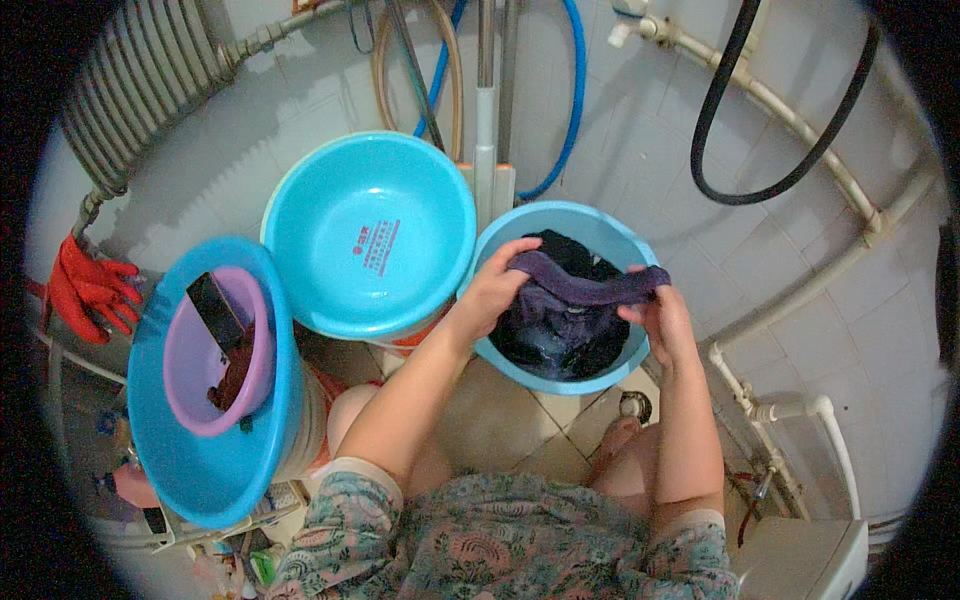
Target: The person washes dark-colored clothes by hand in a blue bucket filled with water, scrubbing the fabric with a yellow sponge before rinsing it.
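Between my two hands a dark purple garment is stretched by its band-like edge, over a light blue plastic basin. My left hand pinches the band at its left end, thumb on top. The other end lies in the grip of my right hand, near the basin's right rim. Below the band, dark wet-looking cloth fills the basin; where the held garment ends and other cloth begins, I cannot tell.
A turquoise basin with printed writing stands at the left. Beyond it, a larger blue tub holds a pink basin with a dark flat block and brown cloth. A red rubber glove, a blue hose and wall pipes surround them.
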`<state>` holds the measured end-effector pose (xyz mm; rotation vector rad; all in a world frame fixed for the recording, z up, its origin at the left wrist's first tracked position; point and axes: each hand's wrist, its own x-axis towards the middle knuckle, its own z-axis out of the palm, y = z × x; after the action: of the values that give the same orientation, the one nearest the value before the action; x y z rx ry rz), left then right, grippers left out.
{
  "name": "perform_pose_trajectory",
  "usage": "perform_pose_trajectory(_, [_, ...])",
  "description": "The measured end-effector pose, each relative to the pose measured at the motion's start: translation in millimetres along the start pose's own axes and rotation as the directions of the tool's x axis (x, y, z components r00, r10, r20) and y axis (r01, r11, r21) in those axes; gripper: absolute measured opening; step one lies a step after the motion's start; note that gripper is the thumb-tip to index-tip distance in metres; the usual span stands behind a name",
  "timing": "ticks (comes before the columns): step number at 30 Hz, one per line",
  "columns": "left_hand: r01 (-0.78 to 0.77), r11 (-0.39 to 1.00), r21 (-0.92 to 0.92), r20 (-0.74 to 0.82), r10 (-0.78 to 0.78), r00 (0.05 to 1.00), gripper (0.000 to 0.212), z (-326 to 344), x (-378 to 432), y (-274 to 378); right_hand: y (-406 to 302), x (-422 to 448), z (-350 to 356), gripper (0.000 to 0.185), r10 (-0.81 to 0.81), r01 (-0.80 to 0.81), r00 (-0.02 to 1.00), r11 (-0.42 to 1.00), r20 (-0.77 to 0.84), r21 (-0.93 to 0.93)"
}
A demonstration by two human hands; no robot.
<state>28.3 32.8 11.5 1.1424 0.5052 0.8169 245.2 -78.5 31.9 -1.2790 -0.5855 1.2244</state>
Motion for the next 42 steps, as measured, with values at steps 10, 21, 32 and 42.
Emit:
perform_pose_trajectory(10, [-0.116,0.762,0.637,0.13,0.042,0.991,0.05,42.4,-12.8,-16.9,20.4,-13.5,45.8,0.047,-0.429,0.553,0.798,0.8,0.424,-0.233])
perform_pose_trajectory(21, [0.037,0.801,-0.598,0.0,-0.047,0.999,0.018,29.1,-6.6,16.6,14.7,6.7,29.6,0.119,-0.177,0.572,0.721,0.697,0.67,-0.432])
perform_pose_trajectory(32, [-0.064,0.693,-0.718,-0.145,-0.059,0.988,0.028,13.8,-6.7,13.4,38.6,16.4,37.6,0.064,0.103,0.082,0.858,0.939,0.503,-0.333])
perform_pose_trajectory(42, [-0.053,0.807,0.589,-0.164,0.184,0.969,0.054,-22.9,5.7,-38.9,64.5,57.1,2.5,0.075,-0.238,0.3,0.937,0.167,0.256,-0.939])
